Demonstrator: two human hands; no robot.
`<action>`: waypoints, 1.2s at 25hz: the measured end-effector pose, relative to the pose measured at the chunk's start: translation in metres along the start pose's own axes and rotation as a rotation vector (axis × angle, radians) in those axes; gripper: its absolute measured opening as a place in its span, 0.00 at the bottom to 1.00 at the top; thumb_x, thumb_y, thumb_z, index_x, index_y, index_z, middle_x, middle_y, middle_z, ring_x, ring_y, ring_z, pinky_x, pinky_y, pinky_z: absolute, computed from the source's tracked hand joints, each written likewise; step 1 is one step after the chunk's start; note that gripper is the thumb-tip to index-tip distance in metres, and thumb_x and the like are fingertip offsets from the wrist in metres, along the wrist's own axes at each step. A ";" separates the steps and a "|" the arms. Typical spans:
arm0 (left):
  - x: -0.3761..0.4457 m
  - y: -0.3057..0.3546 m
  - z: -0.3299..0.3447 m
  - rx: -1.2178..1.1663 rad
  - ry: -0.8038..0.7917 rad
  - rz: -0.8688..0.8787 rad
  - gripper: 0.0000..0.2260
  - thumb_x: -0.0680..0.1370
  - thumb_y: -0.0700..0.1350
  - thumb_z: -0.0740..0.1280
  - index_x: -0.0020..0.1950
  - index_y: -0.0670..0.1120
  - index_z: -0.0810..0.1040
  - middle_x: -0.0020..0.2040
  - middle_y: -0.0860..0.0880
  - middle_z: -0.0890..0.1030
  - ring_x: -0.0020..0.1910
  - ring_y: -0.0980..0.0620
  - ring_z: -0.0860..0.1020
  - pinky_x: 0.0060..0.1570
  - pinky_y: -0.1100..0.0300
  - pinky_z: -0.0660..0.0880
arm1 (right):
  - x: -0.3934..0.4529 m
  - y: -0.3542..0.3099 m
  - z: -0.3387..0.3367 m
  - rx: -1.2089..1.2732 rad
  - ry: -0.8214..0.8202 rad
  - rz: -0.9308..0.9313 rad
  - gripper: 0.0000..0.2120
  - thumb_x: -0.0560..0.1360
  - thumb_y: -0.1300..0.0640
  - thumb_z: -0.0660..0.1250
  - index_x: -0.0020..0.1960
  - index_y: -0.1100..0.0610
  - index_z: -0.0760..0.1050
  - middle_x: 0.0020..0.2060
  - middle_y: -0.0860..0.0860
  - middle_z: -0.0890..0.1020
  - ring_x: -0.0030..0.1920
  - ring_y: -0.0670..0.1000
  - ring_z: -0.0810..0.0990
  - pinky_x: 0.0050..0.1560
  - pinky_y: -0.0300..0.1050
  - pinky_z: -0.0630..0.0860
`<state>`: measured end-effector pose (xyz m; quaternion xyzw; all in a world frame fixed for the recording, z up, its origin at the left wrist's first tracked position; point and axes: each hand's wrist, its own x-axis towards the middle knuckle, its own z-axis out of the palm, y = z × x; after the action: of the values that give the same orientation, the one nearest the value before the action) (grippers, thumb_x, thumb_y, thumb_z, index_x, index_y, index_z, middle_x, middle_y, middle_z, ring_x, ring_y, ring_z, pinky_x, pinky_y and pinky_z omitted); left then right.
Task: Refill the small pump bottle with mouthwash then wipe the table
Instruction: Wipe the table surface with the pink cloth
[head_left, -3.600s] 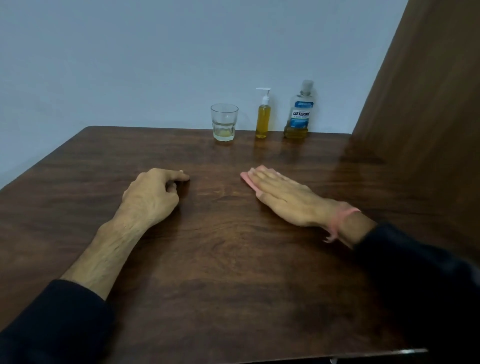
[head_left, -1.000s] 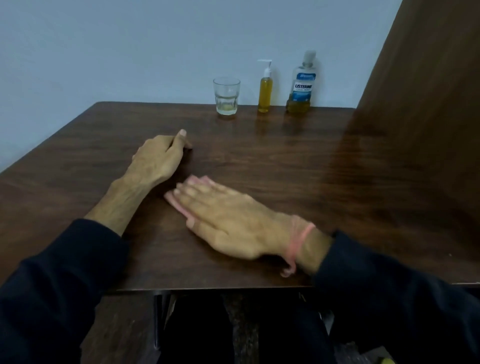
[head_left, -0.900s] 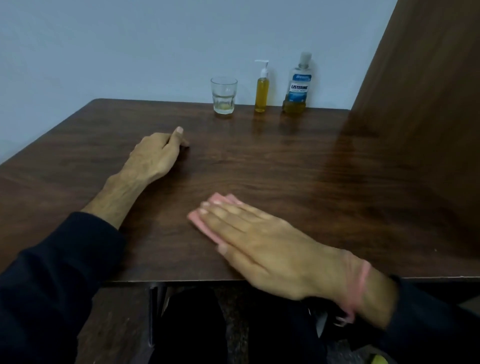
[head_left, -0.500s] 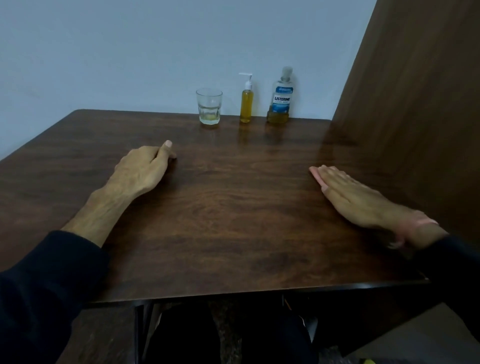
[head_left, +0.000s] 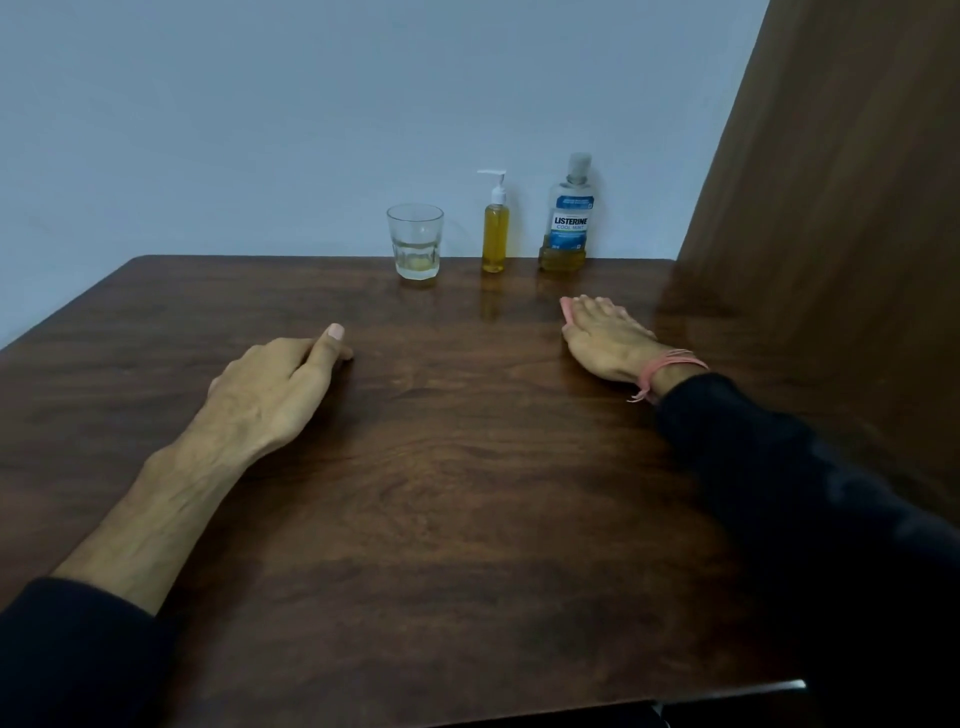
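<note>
I see the right hand (head_left: 605, 338) flat, pressing a pink cloth (head_left: 566, 310) on the table (head_left: 467, 493) right of centre, left hand (head_left: 275, 389) loosely curled, empty

The left hand (head_left: 270, 387) rests knuckles-up on the counter (head_left: 441, 519), its fingers curled loosely under and holding nothing, the thumb stretched forward along the index finger with its nail showing. The left forearm is bare from the wrist back to a dark sleeve pushed up near the elbow, and it lies angled in from the lower left. The right hand (head_left: 605, 335) lies palm-down farther ahead and to the right, fingers straight and close together, pressing flat on a pink cloth (head_left: 566, 310) of which only an edge shows. A pink band circles the right wrist. The right arm reaches forward in a dark sleeve.
</note>
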<state>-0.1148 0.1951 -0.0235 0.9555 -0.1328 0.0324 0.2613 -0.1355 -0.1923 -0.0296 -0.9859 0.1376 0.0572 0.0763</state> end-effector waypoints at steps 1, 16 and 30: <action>0.000 0.000 0.001 -0.005 -0.005 0.001 0.31 0.91 0.69 0.45 0.74 0.62 0.85 0.79 0.49 0.82 0.80 0.38 0.76 0.77 0.34 0.69 | 0.003 -0.010 0.000 0.000 -0.003 -0.014 0.30 0.91 0.45 0.42 0.90 0.52 0.41 0.90 0.52 0.43 0.90 0.55 0.41 0.89 0.55 0.39; 0.005 -0.021 0.002 -0.594 -0.121 0.001 0.33 0.88 0.73 0.46 0.63 0.60 0.89 0.71 0.56 0.88 0.79 0.53 0.79 0.88 0.43 0.63 | -0.230 -0.166 0.060 0.047 0.046 -0.996 0.34 0.89 0.49 0.56 0.90 0.54 0.48 0.90 0.50 0.49 0.89 0.46 0.41 0.87 0.45 0.35; -0.021 0.016 0.004 -1.020 -0.419 0.180 0.25 0.79 0.64 0.79 0.70 0.50 0.89 0.65 0.45 0.90 0.62 0.47 0.89 0.55 0.52 0.88 | -0.142 -0.115 -0.001 1.677 -0.340 -0.121 0.15 0.86 0.47 0.65 0.65 0.46 0.88 0.61 0.54 0.88 0.60 0.54 0.83 0.61 0.50 0.79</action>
<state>-0.1393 0.1849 -0.0222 0.6790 -0.2617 -0.2042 0.6548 -0.2390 -0.0463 0.0057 -0.5871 0.0681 0.0794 0.8027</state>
